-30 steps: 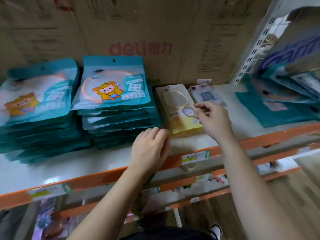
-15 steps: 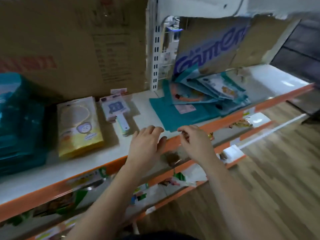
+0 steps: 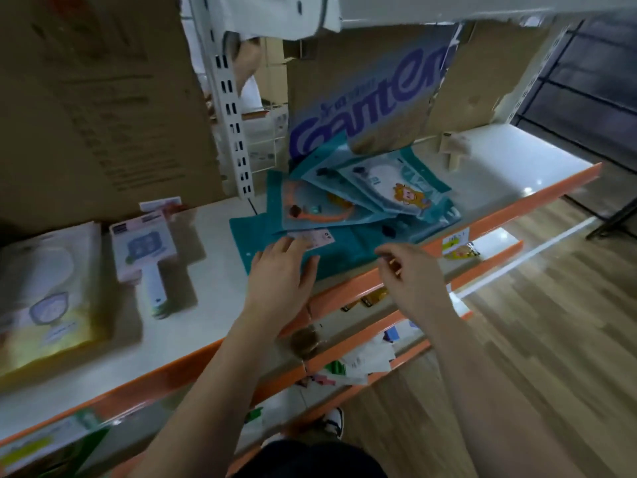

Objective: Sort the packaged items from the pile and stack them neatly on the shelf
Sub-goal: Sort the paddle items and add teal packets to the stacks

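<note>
A loose pile of teal packets (image 3: 362, 205) lies on the white shelf (image 3: 213, 243), fanned out against a cardboard box with blue lettering (image 3: 372, 108). My left hand (image 3: 281, 274) rests flat on the lowest teal packet (image 3: 344, 250), fingertips near its white label. My right hand (image 3: 410, 274) hovers over the shelf's orange front edge (image 3: 362, 291) beside that packet, fingers loosely curled, holding nothing. A yellow packet stack (image 3: 48, 294) and a pink-and-white boxed item (image 3: 144, 257) lie further left on the shelf.
A white slotted upright (image 3: 234, 132) divides the shelf bays. Large cardboard boxes (image 3: 96, 98) stand behind the left bay. Lower orange-edged shelves (image 3: 362, 360) hold small goods. Wooden floor (image 3: 534, 339) spreads to the right. My shoe (image 3: 334, 422) shows below.
The view has swung right, away from the stacked teal packets. Both hands moved right along the shelf; my left hand now lies on the bottom teal packet of the pile.
</note>
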The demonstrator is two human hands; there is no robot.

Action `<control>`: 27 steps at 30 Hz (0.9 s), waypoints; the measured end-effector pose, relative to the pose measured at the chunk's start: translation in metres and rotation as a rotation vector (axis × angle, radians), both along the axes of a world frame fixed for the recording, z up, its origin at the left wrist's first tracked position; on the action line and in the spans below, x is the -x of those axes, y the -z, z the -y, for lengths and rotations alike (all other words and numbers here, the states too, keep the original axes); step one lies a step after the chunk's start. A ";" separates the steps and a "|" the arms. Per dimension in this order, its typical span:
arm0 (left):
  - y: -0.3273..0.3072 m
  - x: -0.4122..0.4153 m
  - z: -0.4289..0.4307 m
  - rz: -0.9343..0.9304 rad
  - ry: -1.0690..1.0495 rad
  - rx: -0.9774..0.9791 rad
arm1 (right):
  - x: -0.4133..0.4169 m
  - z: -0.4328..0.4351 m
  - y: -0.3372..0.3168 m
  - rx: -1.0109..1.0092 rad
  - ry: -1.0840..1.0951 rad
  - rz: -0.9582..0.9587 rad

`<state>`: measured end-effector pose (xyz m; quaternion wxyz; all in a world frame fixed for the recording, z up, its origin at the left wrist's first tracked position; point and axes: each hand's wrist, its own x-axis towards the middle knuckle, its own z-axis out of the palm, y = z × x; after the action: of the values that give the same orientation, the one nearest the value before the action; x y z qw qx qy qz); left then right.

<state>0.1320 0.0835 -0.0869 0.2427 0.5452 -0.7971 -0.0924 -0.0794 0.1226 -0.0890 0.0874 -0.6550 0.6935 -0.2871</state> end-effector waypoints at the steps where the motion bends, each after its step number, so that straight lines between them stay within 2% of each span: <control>1: 0.000 0.008 0.010 -0.016 0.014 0.038 | 0.009 0.008 -0.003 0.018 0.006 -0.003; 8: 0.000 0.054 0.069 -0.046 0.020 0.105 | 0.068 0.073 -0.020 0.125 -0.003 0.008; 15: -0.001 0.082 0.100 -0.001 -0.046 0.092 | 0.110 0.120 -0.016 0.094 -0.002 0.065; 20: 0.000 0.104 0.102 0.003 -0.155 0.102 | 0.145 0.153 -0.005 -0.042 -0.031 0.065; 24: 0.003 0.127 0.093 0.000 -0.272 0.065 | 0.173 0.177 0.008 -0.175 -0.060 -0.105; 27: 0.009 0.143 0.081 -0.011 -0.352 0.058 | 0.181 0.185 0.015 -0.204 -0.121 -0.131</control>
<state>-0.0112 0.0024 -0.0954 0.2750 0.6683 -0.6906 -0.0282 -0.2600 -0.0627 -0.1045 0.1252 -0.7006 0.6827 -0.1657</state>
